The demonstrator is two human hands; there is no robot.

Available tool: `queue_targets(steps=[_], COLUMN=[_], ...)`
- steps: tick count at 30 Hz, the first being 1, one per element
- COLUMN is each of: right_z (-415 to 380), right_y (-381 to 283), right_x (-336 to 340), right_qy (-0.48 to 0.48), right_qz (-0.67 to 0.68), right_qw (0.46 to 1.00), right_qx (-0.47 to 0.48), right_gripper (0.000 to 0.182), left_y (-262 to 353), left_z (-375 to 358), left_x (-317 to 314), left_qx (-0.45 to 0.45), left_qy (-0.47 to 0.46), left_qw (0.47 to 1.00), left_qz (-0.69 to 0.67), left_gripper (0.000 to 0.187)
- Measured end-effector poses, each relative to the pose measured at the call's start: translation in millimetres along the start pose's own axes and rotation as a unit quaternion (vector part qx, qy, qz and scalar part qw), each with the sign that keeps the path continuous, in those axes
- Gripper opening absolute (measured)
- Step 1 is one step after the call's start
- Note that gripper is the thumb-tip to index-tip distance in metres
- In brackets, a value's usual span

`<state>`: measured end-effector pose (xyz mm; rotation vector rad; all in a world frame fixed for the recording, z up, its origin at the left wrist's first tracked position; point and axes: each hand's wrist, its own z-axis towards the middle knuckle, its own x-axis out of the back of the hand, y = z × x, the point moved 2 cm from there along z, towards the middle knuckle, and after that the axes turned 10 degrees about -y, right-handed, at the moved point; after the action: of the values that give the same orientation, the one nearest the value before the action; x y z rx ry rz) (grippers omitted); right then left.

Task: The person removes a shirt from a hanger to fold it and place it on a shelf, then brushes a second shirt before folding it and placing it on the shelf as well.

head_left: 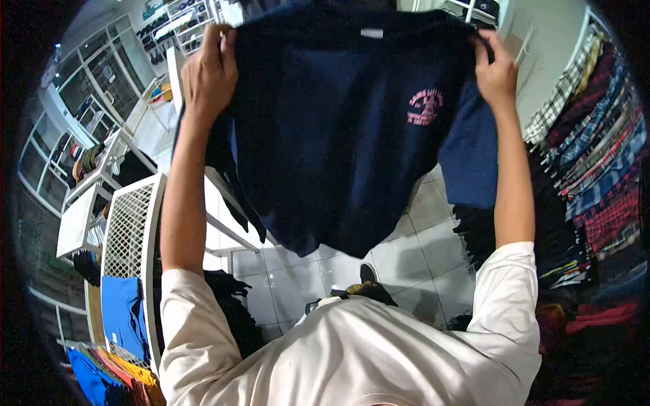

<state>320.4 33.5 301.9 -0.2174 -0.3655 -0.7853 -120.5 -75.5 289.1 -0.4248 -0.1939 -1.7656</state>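
Observation:
A navy blue sweatshirt [325,135] hangs spread out in front of me, held up by its shoulders. It has a pink printed emblem [425,107] on the chest and a pale label [372,32] inside the neck. My left hand [211,71] is closed on one shoulder at the upper left. At the upper right, my right hand [495,68] pinches the other shoulder. One sleeve [472,152] drops beside my right forearm. The hem hangs loose above the tiled floor.
Plaid shirts [602,149] hang in a dense row along the right. On the left stands a white mesh panel [128,223] with folded blue cloth [124,314] on it. Colourful garments [115,375] lie below. White tiles [338,271] cover the floor; glass doors [101,74] are behind.

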Motion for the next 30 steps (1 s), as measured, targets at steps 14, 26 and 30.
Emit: queue_targets(steps=[14, 26, 30], right_z=[-101, -214, -231], right_y=[45, -9, -28], right_x=[105, 210, 163], right_qy=[-0.112, -0.412, -0.499], right_qz=[-0.008, 0.316, 0.576], right_qw=[0.980, 0.785, 0.559], right_qx=[-0.162, -0.339, -0.326], right_gripper=[0.019, 0.017, 0.039], left_y=[66, 180, 221], left_z=[-20, 19, 34], left_x=[-111, -197, -200], left_qx=[-0.027, 0.090, 0.043], left_qy=[-0.419, -0.257, -0.294], left_qw=[0.868, 0.948, 0.675], left_qz=[-0.264, -0.164, -0.676], left_gripper=[0.036, 0.042, 0.037])
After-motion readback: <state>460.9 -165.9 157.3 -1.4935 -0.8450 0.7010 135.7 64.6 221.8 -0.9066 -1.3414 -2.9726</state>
